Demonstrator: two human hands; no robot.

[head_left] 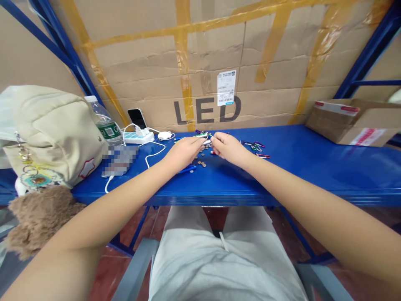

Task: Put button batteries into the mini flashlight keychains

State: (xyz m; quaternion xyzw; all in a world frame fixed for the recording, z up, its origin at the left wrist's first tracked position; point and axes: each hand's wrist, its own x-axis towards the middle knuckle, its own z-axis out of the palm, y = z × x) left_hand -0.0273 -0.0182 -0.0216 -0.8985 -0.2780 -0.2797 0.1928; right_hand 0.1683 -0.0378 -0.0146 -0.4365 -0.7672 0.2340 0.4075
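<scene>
My left hand (184,151) and my right hand (228,148) meet over the blue shelf (313,167), fingers pinched together on a small silver metal piece (207,142) held between them. Beneath the hands lie several small round coin-like cells (202,161) and a blue pen-like stick (188,169). A few coloured carabiner clips (257,146) lie just right of my right hand. More small coloured parts (200,133) sit behind the hands.
A cream bag (53,129) with keychains and a brown plush (37,217) fills the left end. A water bottle (105,123), a phone (137,118), a white power strip (139,137) with cables, and a cardboard wall marked LED (206,110) stand behind. A taped carton (351,121) sits far right.
</scene>
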